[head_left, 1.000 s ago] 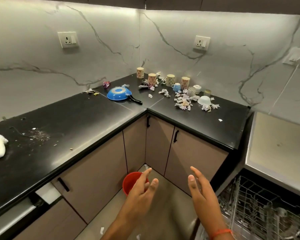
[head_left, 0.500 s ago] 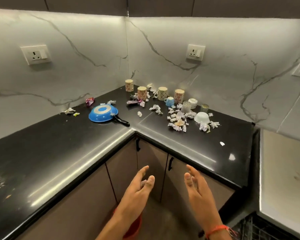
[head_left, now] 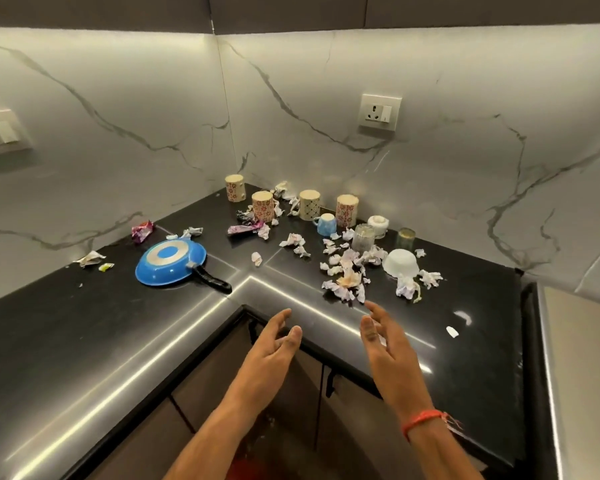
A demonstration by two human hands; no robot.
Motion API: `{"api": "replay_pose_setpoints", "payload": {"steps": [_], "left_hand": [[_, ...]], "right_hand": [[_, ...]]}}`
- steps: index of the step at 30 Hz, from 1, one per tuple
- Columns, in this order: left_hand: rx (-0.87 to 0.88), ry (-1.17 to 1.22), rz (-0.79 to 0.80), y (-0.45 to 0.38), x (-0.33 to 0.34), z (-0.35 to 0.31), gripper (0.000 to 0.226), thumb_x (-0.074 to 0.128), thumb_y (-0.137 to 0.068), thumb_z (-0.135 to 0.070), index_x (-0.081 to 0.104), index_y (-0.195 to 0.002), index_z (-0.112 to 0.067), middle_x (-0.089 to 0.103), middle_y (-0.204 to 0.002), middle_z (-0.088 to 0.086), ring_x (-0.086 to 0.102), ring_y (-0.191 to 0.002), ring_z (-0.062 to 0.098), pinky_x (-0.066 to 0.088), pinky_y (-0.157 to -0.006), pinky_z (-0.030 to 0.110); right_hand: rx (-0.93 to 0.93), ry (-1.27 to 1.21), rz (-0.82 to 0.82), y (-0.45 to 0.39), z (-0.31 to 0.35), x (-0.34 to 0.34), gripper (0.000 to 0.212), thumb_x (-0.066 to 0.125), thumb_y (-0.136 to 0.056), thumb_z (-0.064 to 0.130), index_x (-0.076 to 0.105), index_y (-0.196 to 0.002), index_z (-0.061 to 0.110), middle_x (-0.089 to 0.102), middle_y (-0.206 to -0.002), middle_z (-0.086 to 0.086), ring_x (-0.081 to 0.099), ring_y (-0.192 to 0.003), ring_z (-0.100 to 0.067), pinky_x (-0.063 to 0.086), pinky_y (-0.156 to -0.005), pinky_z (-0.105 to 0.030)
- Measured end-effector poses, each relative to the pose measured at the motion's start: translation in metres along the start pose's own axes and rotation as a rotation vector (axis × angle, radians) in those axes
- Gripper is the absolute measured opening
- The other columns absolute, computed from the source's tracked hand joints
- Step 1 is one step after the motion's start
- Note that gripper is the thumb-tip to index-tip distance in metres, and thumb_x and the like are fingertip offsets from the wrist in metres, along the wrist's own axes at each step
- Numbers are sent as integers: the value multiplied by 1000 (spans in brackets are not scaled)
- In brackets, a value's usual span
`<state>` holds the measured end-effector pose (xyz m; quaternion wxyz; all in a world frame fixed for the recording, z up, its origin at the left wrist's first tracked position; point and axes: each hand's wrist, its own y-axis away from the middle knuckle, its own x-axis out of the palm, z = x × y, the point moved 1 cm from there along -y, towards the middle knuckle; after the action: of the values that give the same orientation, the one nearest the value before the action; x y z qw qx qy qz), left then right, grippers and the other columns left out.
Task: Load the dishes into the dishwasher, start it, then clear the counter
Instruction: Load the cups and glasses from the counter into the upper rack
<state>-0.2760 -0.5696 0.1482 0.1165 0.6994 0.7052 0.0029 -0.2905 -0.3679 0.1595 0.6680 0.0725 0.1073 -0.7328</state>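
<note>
Hands: your left hand (head_left: pixel 269 351) and right hand (head_left: pixel 383 344) are both raised over the inner corner of the desk (head_left: pixel 84 341), fingers straight and loosely spread, palms turned toward each other, holding nothing.

Dishes, direction: everything you need to load lies ahead of you, from about 10 o'clock round to 1 o'clock, toward the back corner of the desk.

Pan: the blue pan (head_left: pixel 170 263) lies upside down at about 10 o'clock from your left hand. Its long axis runs from 10 o'clock to 4 o'clock, and the black handle (head_left: pixel 210 277) points back toward you, so the handle end is the near end.

Bowl: the white bowl (head_left: pixel 400 263), also upside down, sits at about 12 to 1 o'clock from your right hand, just beyond a heap of crumpled paper (head_left: pixel 345 282).

Cups: four patterned cups (head_left: pixel 264 206) stand in a row near the wall, with a small blue cup (head_left: pixel 325 224) and two glasses (head_left: pixel 362 237) in front of them, all further off than the pan and bowl.

Nearer hand: your left is nearer the pan handle, your right nearer the bowl. Neither touches anything yet.

Next move, as a judgement: reach with the left to the handle and the right over the paper heap to the bowl.

Risk: the paper scraps touch the bowl rim and could drag along with it.
</note>
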Motion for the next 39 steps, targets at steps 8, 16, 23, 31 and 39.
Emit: {"api": "replay_pose_setpoints", "payload": {"steps": [8,16,23,31,39], "left_hand": [[15,52,-68,-143,-34,-13,56,51,-96,-60,36,-149,-51,38,-153,-16,37,-144,10,35,-119,47],[-43,17,-125,-324,-101,-12,50,51,-99,-55,37,-147,-52,42,-138,-19,42,-138,9,40,-113,42],[-26,63,-208,-435,-136,-29,51,54,-103,-37,38,-151,-33,44,-137,-12,47,-128,9,39,-105,30],[-67,39,-278,-533,-166,-33,54,56,-103,-19,35,-152,-24,44,-127,-12,45,-126,11,38,-108,33],[-172,-252,-218,-582,-181,-30,78,50,-85,9,39,-154,-25,55,-145,4,52,-133,28,44,-106,35]], "right_hand": [[-42,115,83,-136,4,49,54,42,-89,62,45,-140,43,47,-145,11,45,-133,-11,42,-110,-38],[11,183,162,-299,5,147,48,48,-93,58,48,-138,42,51,-140,12,49,-129,-7,43,-111,-40],[20,309,329,-408,10,209,49,53,-98,48,40,-145,40,44,-148,5,44,-133,-11,40,-110,-33],[101,430,493,-519,14,282,65,69,-90,31,38,-148,25,49,-146,-4,47,-134,-19,37,-107,-31],[142,399,444,-591,-20,332,77,81,-73,17,45,-141,25,61,-132,0,55,-124,-20,38,-94,-23]]}}
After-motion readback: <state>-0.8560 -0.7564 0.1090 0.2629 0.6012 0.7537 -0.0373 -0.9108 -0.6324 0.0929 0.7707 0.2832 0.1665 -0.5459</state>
